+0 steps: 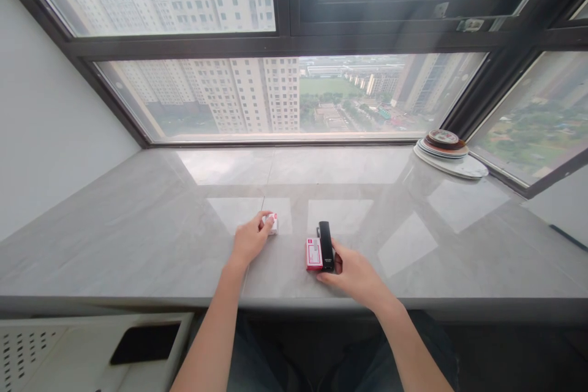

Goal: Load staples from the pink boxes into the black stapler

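Observation:
My left hand (250, 239) is closed around a small white and pink box (274, 224) at the middle of the grey sill; its fingers cover part of the box. To the right, a black stapler (326, 245) lies lengthwise, its far end pointing at the window. A red and white box (313, 255) sits against the stapler's left side. My right hand (351, 269) curls round the stapler from the right, thumb at the near end by the red and white box and fingers along the stapler's right side. Some of those fingertips are hidden.
A stack of round plates or mats (448, 156) stands in the back right corner of the marble-look sill (138, 239). Dark window frames (275, 44) border its back. Below the front edge at left is a white slotted unit (82, 349).

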Demonstrator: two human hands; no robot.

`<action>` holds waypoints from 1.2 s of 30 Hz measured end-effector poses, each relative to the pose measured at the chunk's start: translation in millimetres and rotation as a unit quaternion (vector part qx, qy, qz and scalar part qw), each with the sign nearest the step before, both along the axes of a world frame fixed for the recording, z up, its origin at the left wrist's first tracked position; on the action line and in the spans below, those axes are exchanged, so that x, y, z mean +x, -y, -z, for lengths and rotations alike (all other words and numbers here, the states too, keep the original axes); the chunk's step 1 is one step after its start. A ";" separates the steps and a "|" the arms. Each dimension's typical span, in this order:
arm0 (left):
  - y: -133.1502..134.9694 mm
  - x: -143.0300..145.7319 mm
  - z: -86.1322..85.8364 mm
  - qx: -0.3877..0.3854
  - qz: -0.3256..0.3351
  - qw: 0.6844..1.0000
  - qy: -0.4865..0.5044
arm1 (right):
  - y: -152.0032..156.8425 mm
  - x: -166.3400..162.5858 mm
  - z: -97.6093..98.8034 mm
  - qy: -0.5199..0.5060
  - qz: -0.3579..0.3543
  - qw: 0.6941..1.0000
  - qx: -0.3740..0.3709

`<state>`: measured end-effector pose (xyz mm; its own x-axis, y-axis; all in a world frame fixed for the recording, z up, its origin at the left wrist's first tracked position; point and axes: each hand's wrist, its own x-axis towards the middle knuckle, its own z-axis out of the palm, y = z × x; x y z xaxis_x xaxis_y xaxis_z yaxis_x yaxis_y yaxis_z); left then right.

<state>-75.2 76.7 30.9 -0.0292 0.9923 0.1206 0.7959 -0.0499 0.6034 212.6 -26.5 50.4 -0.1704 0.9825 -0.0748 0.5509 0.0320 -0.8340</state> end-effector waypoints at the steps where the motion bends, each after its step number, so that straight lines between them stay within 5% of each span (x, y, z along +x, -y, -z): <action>1: 2.3 15.1 1.2 0.003 0.024 1.000 0.002 | -0.9 -1.3 -1.6 0.001 -0.002 1.000 0.006; 9: 26.1 85.2 3.0 0.024 0.120 0.992 0.024 | 0.6 -9.1 2.5 0.012 0.009 1.000 0.018; 22: 32.4 107.3 20.6 0.034 0.122 0.991 -0.043 | -6.3 -0.6 6.2 0.033 -0.016 0.999 0.029; 27: 18.6 161.7 21.8 0.018 0.123 0.991 -0.055 | -20.4 50.8 11.6 0.023 -0.020 0.999 0.016; 36: 10.1 298.0 -12.3 -0.048 0.184 0.978 -0.085 | -45.4 193.4 15.0 0.036 0.013 0.997 -0.063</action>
<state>222.8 66.6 43.1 0.3444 0.9388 -0.0020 0.8244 -0.3014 0.4792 406.1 18.9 35.3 -0.1345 0.9687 -0.2088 0.6086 -0.0856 -0.7888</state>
